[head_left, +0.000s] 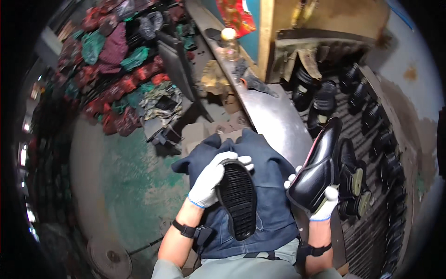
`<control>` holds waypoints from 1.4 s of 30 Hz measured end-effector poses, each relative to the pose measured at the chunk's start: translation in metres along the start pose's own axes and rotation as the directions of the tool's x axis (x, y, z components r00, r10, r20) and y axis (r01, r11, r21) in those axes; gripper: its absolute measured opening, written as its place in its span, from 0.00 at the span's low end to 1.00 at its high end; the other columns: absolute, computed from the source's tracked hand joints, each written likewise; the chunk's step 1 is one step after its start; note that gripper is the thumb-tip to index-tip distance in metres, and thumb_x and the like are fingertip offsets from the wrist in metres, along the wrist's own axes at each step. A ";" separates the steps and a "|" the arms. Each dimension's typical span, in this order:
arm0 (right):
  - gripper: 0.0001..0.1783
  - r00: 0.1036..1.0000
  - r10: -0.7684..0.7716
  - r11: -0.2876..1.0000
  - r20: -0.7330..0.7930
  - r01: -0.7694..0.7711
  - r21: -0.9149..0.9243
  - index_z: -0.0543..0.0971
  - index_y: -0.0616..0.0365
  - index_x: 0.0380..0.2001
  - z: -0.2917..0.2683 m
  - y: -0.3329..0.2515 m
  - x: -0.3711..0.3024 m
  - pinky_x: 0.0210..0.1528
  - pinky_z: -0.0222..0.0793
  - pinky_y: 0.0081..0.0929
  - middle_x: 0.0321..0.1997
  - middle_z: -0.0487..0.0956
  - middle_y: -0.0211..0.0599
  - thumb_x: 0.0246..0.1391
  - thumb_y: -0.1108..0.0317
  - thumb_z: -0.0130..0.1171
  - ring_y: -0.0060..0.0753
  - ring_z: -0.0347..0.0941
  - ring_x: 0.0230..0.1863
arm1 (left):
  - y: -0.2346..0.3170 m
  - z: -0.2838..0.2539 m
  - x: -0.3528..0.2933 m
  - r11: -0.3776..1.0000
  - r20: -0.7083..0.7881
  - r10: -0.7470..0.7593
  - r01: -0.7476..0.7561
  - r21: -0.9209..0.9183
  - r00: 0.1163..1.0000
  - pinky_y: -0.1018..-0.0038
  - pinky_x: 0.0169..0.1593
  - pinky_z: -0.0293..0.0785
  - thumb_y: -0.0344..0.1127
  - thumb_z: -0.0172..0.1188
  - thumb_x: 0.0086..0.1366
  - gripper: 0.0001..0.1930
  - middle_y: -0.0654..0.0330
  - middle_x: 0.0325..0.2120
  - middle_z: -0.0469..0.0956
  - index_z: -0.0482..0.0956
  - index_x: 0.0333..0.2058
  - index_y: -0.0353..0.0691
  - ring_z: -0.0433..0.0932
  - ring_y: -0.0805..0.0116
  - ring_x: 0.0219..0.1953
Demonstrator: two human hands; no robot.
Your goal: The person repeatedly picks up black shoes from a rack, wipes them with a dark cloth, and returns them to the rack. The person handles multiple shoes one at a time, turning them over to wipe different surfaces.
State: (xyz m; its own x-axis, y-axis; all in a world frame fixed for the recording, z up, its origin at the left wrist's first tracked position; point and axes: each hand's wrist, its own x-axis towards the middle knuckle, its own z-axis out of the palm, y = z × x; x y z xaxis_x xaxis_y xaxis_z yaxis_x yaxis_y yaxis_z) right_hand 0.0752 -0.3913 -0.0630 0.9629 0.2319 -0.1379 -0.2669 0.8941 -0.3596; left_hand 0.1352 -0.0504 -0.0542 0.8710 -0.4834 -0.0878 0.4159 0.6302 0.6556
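My left hand, in a white knit glove with a blue cuff edge, is closed around the upper end of a black ribbed shoe sole. The sole is held over my lap, its ridged face toward me. On the right, my right hand, gloved the same way, grips a shiny black leather shoe upper from below. The upper is tilted, its narrower end pointing away, and a reddish strip shows along its left edge. Part of the right hand is hidden behind it.
A metal bench runs beside my right knee, with a clear bottle at its far end. Several black shoes stand on a slatted rack at right. Red and green bags pile up far left. A fan sits lower left.
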 end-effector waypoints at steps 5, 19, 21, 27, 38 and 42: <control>0.61 0.986 -0.128 0.791 -0.110 0.035 -0.610 0.57 0.67 0.82 0.018 0.037 -0.045 0.81 0.66 0.59 0.78 0.72 0.59 0.48 0.67 0.76 0.60 0.73 0.76 | 0.063 0.025 0.027 0.732 0.197 0.354 -0.402 0.550 0.914 0.56 0.73 0.73 0.57 0.56 0.84 0.33 0.46 0.62 0.81 0.69 0.72 0.35 0.81 0.53 0.65; 0.72 0.951 -0.051 0.116 0.305 0.309 -0.944 0.57 0.75 0.81 0.063 0.094 -0.048 0.78 0.65 0.54 0.77 0.70 0.64 0.39 0.57 0.87 0.64 0.71 0.76 | 0.054 0.017 0.005 0.806 0.202 0.319 -0.377 0.456 0.926 0.53 0.76 0.71 0.73 0.54 0.78 0.49 0.44 0.69 0.76 0.63 0.77 0.34 0.77 0.49 0.71; 0.72 0.952 -0.052 0.123 0.302 0.306 -0.944 0.57 0.74 0.81 0.064 0.098 -0.046 0.78 0.66 0.53 0.76 0.70 0.63 0.39 0.57 0.87 0.63 0.71 0.75 | 0.054 0.018 0.002 0.827 0.187 0.306 -0.358 0.435 0.934 0.53 0.76 0.70 0.75 0.59 0.74 0.52 0.44 0.70 0.76 0.63 0.77 0.33 0.77 0.49 0.72; 0.70 0.961 -0.033 0.161 0.275 0.277 -0.947 0.59 0.73 0.81 0.064 0.098 -0.041 0.76 0.68 0.50 0.75 0.72 0.60 0.38 0.58 0.87 0.59 0.73 0.74 | 0.058 0.019 0.001 0.843 0.166 0.260 -0.307 0.442 0.951 0.53 0.77 0.69 0.77 0.63 0.69 0.56 0.43 0.70 0.76 0.64 0.77 0.33 0.76 0.48 0.72; 0.64 0.932 -0.056 0.040 0.359 0.361 -0.932 0.64 0.71 0.78 0.075 0.107 -0.020 0.74 0.70 0.51 0.70 0.76 0.60 0.38 0.61 0.84 0.62 0.76 0.70 | 0.062 0.015 -0.003 0.843 0.158 0.284 -0.325 0.428 0.946 0.59 0.81 0.63 0.76 0.74 0.60 0.62 0.49 0.72 0.76 0.67 0.76 0.29 0.74 0.58 0.74; 0.58 0.850 -0.082 -0.138 0.521 0.508 -0.850 0.67 0.71 0.74 0.066 0.119 -0.002 0.74 0.69 0.55 0.69 0.77 0.61 0.40 0.64 0.81 0.67 0.76 0.68 | 0.098 0.042 -0.016 0.831 0.079 0.168 -0.184 0.525 0.983 0.57 0.79 0.67 0.59 0.90 0.47 0.67 0.42 0.74 0.74 0.66 0.77 0.27 0.75 0.52 0.74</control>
State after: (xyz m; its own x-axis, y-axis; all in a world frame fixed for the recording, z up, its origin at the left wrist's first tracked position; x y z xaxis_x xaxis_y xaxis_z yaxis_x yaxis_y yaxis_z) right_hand 0.0437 -0.2599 -0.0442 0.8609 0.3234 0.3928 0.4918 -0.3310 -0.8053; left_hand 0.1509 -0.0068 0.0427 0.9051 -0.4169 0.0829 0.0476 0.2933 0.9549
